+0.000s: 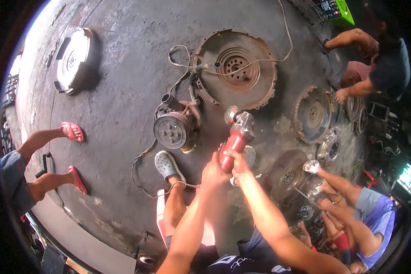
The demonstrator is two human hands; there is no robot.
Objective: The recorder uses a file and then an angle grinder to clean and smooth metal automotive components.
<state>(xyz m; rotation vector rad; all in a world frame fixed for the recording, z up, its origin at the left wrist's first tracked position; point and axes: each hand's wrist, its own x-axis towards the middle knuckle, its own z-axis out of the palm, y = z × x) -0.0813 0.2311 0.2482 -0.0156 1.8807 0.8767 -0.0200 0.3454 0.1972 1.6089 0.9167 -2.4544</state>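
My left hand (pixel 214 166) and my right hand (pixel 237 162) are both closed around the red body of an angle grinder (pixel 236 137), held above the floor between my grey clogs. A round wire brush (pixel 231 115) is on its head, pointing away from me. Left of it lies a rusty housing with a grey ribbed pulley (pixel 170 131) and a short pipe. Beyond is a large rusty toothed flywheel (pixel 234 68), with a cord (pixel 285 57) running across it.
A pale metal disc (pixel 72 59) lies far left. Other flywheels (pixel 313 114) lie right. One person's legs (pixel 45 182) are at left; another person (pixel 379 68) crouches upper right; co-workers (pixel 360 214) sit lower right. A green machine (pixel 338 11) stands at the top.
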